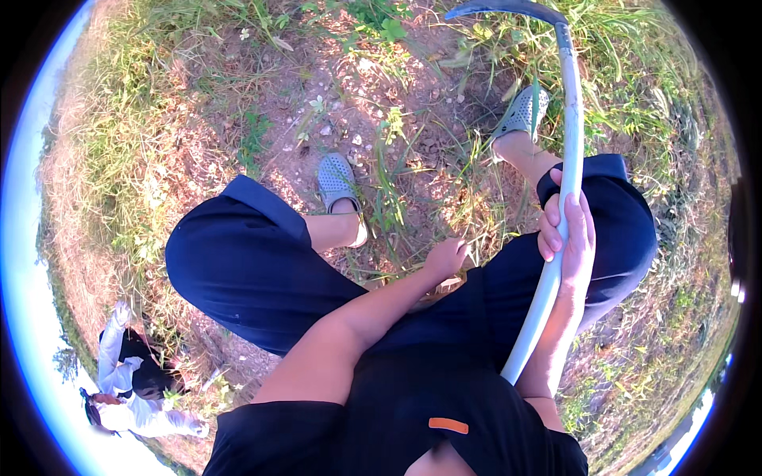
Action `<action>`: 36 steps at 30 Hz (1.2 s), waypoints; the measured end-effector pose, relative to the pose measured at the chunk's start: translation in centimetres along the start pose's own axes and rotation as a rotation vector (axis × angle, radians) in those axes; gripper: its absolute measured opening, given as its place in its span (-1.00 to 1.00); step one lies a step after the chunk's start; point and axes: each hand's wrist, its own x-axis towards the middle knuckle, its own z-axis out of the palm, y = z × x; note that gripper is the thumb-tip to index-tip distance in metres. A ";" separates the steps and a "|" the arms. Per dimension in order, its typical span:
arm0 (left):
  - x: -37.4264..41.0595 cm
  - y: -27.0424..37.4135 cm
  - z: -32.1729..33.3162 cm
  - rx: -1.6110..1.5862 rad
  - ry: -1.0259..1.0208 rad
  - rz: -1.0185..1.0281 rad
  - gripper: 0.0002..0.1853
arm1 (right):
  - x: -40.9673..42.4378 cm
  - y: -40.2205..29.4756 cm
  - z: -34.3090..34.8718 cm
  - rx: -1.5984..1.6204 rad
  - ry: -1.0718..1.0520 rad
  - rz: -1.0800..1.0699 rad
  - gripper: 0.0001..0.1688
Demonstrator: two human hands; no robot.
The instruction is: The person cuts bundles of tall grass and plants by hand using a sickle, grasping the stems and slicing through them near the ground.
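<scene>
My right hand (568,232) is wrapped around the long pale handle (571,113) of a sickle. Its curved dark metal blade (506,7) is at the top of the view, tip pointing left, above the grass. The handle's lower end runs down beside my right forearm. Between my knees, my left hand (446,260) is curled low with a few thin grass stems (474,243) at its fingertips; the inside of the fist is hidden. Weeds and grass blades (390,190) grow from the soil in front of me.
My feet wear grey perforated clogs (336,175), the right clog (524,113) close to the sickle handle. Bare stony soil (333,113) lies between grass patches. Another person (134,381) in a white top is low to the ground at the lower left. Dry grass (89,196) stretches left.
</scene>
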 end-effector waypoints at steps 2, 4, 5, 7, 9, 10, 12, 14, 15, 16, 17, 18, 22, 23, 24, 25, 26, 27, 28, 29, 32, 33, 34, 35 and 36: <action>0.4 -0.5 1.1 0.063 0.007 0.053 -0.69 | 0.1 -0.4 -0.4 -0.010 0.024 -0.020 -0.49; 1.0 -1.9 2.4 0.102 0.020 0.156 -0.69 | 0.0 -0.2 0.0 0.009 0.010 -0.039 -0.49; 1.2 -3.0 3.1 0.003 0.050 0.185 -0.68 | 0.0 0.1 0.5 0.024 -0.028 -0.030 -0.49; 2.5 0.5 3.5 -0.111 -0.190 -0.023 -0.66 | 0.0 0.2 0.3 -0.010 -0.020 -0.036 -0.48; 3.1 -1.0 3.8 -0.242 -0.171 -0.140 -0.65 | -0.1 0.3 2.3 -0.040 -0.079 -0.006 -0.47; 3.6 -1.9 4.3 -0.311 -0.169 -0.190 -0.64 | -0.2 0.2 3.2 -0.061 -0.104 0.013 -0.47; 3.9 -3.6 6.1 -0.242 0.065 -0.142 -0.64 | -0.2 0.1 3.4 -0.128 -0.084 0.041 -0.48; 3.1 -2.6 6.2 -0.428 0.185 -0.404 -0.63 | 0.2 0.4 2.7 -0.219 -0.058 0.071 -0.50; 2.1 -2.9 5.2 -0.292 0.274 -0.309 -0.64 | 0.2 0.8 3.3 -0.230 -0.072 0.079 -0.50; 1.9 -2.5 4.8 -0.240 0.241 -0.389 -0.64 | 0.0 0.9 3.8 -0.236 -0.076 0.074 -0.50; 1.8 -2.3 4.8 -0.248 0.313 -0.344 -0.63 | 0.0 0.9 3.8 -0.214 -0.092 0.069 -0.50; 1.6 -2.4 4.8 -0.235 0.295 -0.352 -0.62 | 0.0 0.9 3.7 -0.193 -0.110 0.067 -0.50; 1.3 -1.2 3.6 -0.249 0.313 -0.272 -0.60 | -0.4 0.5 4.1 -0.192 -0.124 0.039 -0.49; 1.8 2.4 2.5 -0.296 0.306 -0.210 -0.60 | -0.4 0.2 3.2 -0.179 -0.118 0.017 -0.49; 1.2 5.1 1.6 -0.333 0.292 -0.146 -0.60 | -0.6 -0.3 2.4 -0.142 -0.094 0.001 -0.48; 1.2 5.8 0.5 -0.343 0.283 -0.091 -0.57 | -0.5 -0.2 2.6 -0.124 -0.113 0.005 -0.47; 1.2 4.6 -1.0 -0.320 0.236 -0.169 -0.58 | -0.2 0.3 3.1 -0.106 -0.145 0.007 -0.47; 1.5 3.5 -2.3 -0.310 0.168 -0.232 -0.57 | 0.0 0.5 3.0 -0.101 -0.139 0.004 -0.46; 1.8 2.6 -3.5 -0.299 0.100 -0.295 -0.56 | 0.2 0.6 2.9 -0.095 -0.132 0.001 -0.46; 2.5 2.7 -4.9 -0.230 0.165 -0.278 -0.51 | 0.3 0.4 2.6 -0.061 -0.168 -0.002 -0.47; 5.3 4.3 -9.0 -0.231 0.350 -0.199 -0.58 | -0.1 0.2 2.1 -0.068 -0.132 -0.004 -0.48; 6.5 5.6 -10.8 -0.253 0.402 -0.141 -0.58 | -0.1 0.4 1.5 -0.063 -0.121 0.005 -0.49; 7.7 6.6 -12.6 -0.248 0.471 -0.129 -0.63 | -0.1 0.6 0.8 -0.060 -0.110 0.005 -0.49; 9.1 7.4 -14.5 -0.247 0.542 -0.104 -0.66 | 0.0 0.3 0.6 -0.059 -0.100 -0.009 -0.50; 10.2 6.4 -16.1 -0.159 0.557 -0.094 -0.69 | 0.0 0.4 1.1 -0.085 -0.071 0.015 -0.51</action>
